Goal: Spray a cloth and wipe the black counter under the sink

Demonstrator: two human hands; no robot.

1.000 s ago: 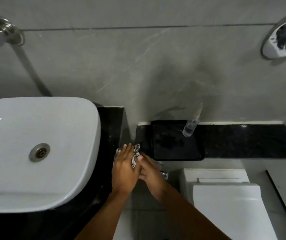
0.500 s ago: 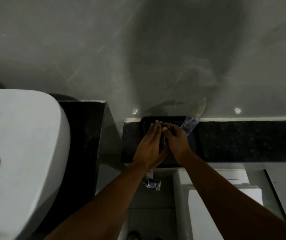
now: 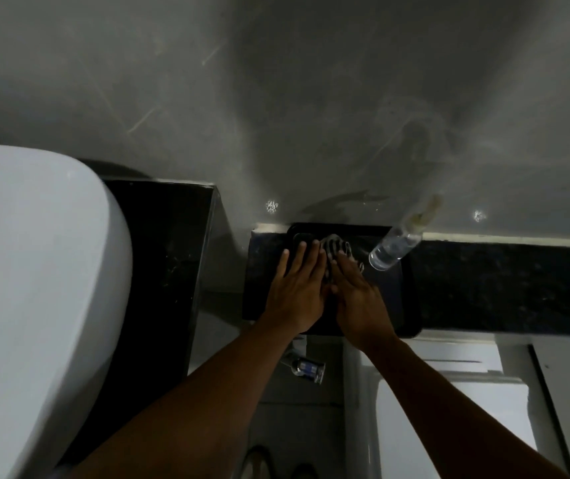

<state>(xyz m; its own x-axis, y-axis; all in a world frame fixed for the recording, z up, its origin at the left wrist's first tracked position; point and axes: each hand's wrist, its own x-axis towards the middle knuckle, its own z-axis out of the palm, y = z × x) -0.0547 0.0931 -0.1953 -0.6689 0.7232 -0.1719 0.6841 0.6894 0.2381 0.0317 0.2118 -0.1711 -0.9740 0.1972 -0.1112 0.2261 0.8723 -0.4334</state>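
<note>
At the left of the frame we see the sink (image 3: 28, 305) sitting on the tabletop (image 3: 159, 271), whose right part shows beside the basin. Right of centre a ledge (image 3: 504, 288) runs along the foot of the wall (image 3: 276, 98) to the right edge, and a tray (image 3: 404, 305) lies on its left end. On the tray, side by side, are our left hand (image 3: 297, 288) and right hand (image 3: 359, 302), flat on the cloth (image 3: 337, 248) — it shows past the fingers (image 3: 312, 257). The spray bottle (image 3: 394, 250) stands at the tray's upper right corner. Below the ledge, lower right, is the toilet cistern (image 3: 449, 392).
</note>
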